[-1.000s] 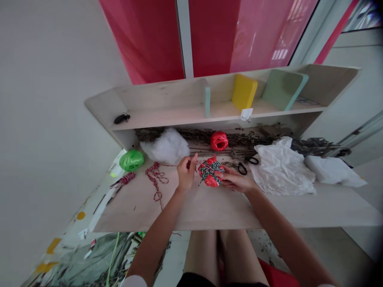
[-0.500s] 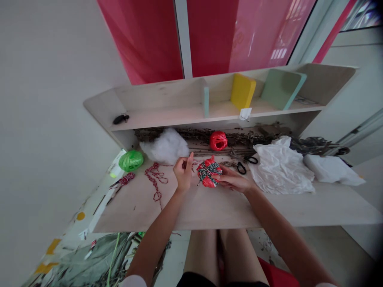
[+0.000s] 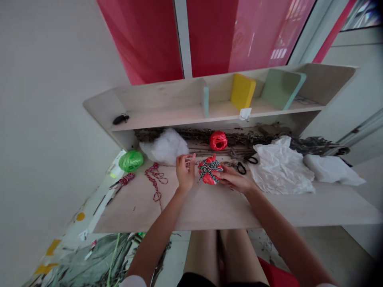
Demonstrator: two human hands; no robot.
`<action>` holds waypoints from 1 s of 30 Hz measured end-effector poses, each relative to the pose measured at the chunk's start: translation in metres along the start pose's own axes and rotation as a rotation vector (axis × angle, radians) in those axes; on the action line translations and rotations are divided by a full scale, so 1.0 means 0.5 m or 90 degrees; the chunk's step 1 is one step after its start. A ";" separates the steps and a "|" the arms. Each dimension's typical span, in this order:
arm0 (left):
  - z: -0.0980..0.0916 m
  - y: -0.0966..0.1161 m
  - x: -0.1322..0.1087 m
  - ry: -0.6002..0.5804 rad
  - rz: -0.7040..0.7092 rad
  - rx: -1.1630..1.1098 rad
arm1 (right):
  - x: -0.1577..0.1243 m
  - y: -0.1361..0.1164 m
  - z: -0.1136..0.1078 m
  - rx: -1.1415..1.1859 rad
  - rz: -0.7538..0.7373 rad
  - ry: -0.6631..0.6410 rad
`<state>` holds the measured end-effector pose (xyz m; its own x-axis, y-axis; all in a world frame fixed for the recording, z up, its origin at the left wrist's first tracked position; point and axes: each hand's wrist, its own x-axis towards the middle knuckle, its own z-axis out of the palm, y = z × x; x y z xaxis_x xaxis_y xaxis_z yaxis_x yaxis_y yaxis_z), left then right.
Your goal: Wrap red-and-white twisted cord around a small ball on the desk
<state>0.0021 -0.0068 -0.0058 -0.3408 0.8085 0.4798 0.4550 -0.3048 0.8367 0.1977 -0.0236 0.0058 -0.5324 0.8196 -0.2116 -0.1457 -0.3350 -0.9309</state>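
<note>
My right hand (image 3: 233,178) grips a small red bundle (image 3: 209,180) from its right side, thumb on top. Dark-and-white twine (image 3: 210,169) is wound across the bundle and crosses at its middle. Just left of it, my left hand (image 3: 185,172) is raised with fingers curled around a red-and-white string (image 3: 188,162). More of this string lies in a tangled length (image 3: 154,181) on the tabletop to the left. How the string meets the bundle is hard to make out.
Behind the hands lie white fluffy stuffing (image 3: 166,146), a red twine ball (image 3: 218,141), dried stems (image 3: 197,135) and black-handled scissors (image 3: 241,168). At left sit a green twine ball (image 3: 131,160) and a string-wrapped tool (image 3: 125,179). Crumpled white paper (image 3: 281,167) covers the right.
My left hand has turned slightly, its fingers opening a little and showing the string between them. The bundle in my right hand has shifted slightly up and right.
</note>
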 end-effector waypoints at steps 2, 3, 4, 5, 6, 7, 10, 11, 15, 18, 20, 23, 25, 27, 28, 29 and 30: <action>-0.003 0.000 0.000 -0.013 -0.009 -0.015 | 0.000 -0.002 0.001 -0.002 -0.002 0.007; -0.004 0.000 -0.001 -0.035 -0.016 -0.023 | -0.001 -0.004 0.001 -0.005 -0.001 0.013; -0.003 0.000 -0.003 -0.064 -0.021 -0.032 | -0.001 -0.004 0.002 -0.009 0.000 0.020; -0.002 0.000 -0.005 -0.092 -0.022 -0.040 | -0.001 -0.005 0.003 -0.015 0.001 0.028; 0.000 0.000 -0.008 -0.117 -0.020 -0.047 | -0.001 -0.005 0.004 -0.022 0.000 0.035; 0.002 0.001 -0.012 -0.142 -0.018 -0.052 | -0.001 -0.005 0.004 -0.031 -0.002 0.042; 0.006 0.007 -0.021 -0.197 -0.015 -0.060 | 0.000 -0.003 0.006 -0.067 -0.020 0.077; 0.007 0.009 -0.022 -0.211 -0.018 -0.062 | 0.000 -0.002 0.006 -0.079 -0.027 0.090; 0.008 0.010 -0.022 -0.232 -0.038 -0.094 | -0.004 -0.004 0.010 -0.125 -0.038 0.113; 0.010 0.010 -0.018 -0.237 -0.069 -0.134 | -0.006 -0.008 0.014 -0.145 -0.037 0.113; 0.012 0.011 -0.015 -0.250 -0.093 -0.146 | -0.006 -0.009 0.016 -0.147 -0.038 0.115; 0.012 0.014 -0.013 -0.273 -0.105 -0.146 | -0.005 -0.007 0.016 -0.141 -0.042 0.116; 0.012 0.016 -0.012 -0.285 -0.103 -0.170 | -0.005 -0.008 0.016 -0.136 -0.044 0.117; 0.012 0.017 -0.011 -0.307 -0.117 -0.207 | -0.006 -0.011 0.018 -0.134 -0.046 0.119; 0.013 0.017 -0.012 -0.326 -0.134 -0.227 | -0.007 -0.012 0.018 -0.133 -0.049 0.119; 0.013 0.018 -0.012 -0.347 -0.155 -0.249 | -0.008 -0.013 0.018 -0.132 -0.054 0.116; 0.014 0.018 -0.012 -0.365 -0.177 -0.270 | -0.008 -0.013 0.017 -0.130 -0.061 0.109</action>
<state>0.0139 -0.0110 -0.0027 0.1359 0.9832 0.1220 0.0199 -0.1258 0.9919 0.1937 -0.0289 0.0154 -0.3738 0.9151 -0.1513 -0.0077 -0.1662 -0.9861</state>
